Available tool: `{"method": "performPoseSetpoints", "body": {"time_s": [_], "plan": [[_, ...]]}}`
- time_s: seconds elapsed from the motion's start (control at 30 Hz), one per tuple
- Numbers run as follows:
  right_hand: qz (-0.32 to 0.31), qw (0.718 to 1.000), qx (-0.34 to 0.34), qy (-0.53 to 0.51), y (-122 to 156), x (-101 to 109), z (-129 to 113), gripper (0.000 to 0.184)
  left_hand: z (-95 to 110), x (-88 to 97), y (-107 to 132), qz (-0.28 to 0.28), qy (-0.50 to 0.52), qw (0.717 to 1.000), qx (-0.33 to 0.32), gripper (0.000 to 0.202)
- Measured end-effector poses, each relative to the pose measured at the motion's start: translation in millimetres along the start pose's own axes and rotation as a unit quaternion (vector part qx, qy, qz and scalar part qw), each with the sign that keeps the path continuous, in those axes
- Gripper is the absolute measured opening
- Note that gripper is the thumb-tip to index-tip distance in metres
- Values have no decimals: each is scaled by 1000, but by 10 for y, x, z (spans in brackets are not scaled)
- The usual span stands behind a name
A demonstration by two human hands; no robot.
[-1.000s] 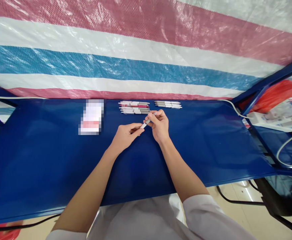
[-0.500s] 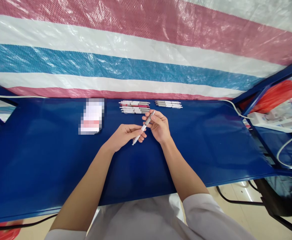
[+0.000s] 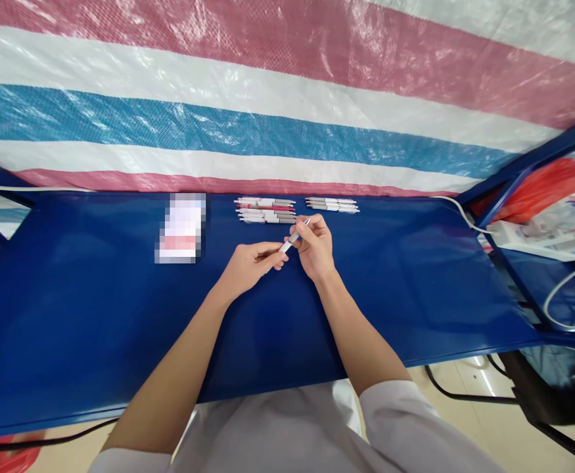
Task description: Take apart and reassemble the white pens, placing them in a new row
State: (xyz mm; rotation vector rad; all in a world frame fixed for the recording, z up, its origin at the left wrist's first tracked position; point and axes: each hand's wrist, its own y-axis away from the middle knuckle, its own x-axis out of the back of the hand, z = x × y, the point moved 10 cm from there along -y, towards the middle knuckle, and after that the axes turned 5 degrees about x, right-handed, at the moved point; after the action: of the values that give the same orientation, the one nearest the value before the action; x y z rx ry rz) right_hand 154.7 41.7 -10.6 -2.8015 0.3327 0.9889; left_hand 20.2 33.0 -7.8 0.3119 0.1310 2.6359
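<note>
Between my two hands is a white pen (image 3: 287,246) with a grey grip and a silver tip, slanting up to the right above the blue table (image 3: 267,328). My left hand (image 3: 252,266) is closed around its white barrel, and the fingers cover most of its lower end. Near the tip, my right hand (image 3: 315,246) pinches the grey grip between thumb and fingers. Just beyond the hands lies a pile of pens (image 3: 265,211), mostly white and grey with a red one among them. A smaller group of white and grey pens (image 3: 332,205) lies to its right.
A blurred-out flat object (image 3: 183,228) lies on the left of the table. Striped plastic sheeting (image 3: 267,138) hangs behind the table's back edge. At the right are a white power strip (image 3: 528,240), a red plastic bag (image 3: 548,187) and a white cable (image 3: 457,209).
The pen has tilted flatter, and its lower end has slipped mostly out of sight behind my left fingers. My right hand has shifted slightly; both hands still hold the pen.
</note>
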Motion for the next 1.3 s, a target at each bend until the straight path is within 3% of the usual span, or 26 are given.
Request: {"method": "performPoseSetpoints", "body": {"time_s": [0.17,0.33,0.53,0.67,0.9,1.0,1.13,1.3], "plan": [[-39,999,-17,-9,21,-48,19,24,-11,-41,29,-46,85,994,42,28],[-65,996,-52,-15,45,-87,70,23,-69,-151,82,-125,185,970,94,26],[-65,994,-72,-52,64,-101,110,28,-76,-226,124,-169,211,956,113,23],[-56,993,-63,-79,53,-92,108,33,-40,-205,115,-146,174,968,104,26],[-3,998,-50,-45,13,3,95,33,31,-14,37,-3,1,1000,11,37],[15,998,-50,-32,11,33,89,30,26,-2,27,12,-9,1000,4,39],[-10,998,-50,-43,21,-4,77,28,-10,-87,40,-51,78,995,42,34],[-49,995,-70,-57,60,-59,109,29,-58,-245,110,-144,209,962,105,29]]}}
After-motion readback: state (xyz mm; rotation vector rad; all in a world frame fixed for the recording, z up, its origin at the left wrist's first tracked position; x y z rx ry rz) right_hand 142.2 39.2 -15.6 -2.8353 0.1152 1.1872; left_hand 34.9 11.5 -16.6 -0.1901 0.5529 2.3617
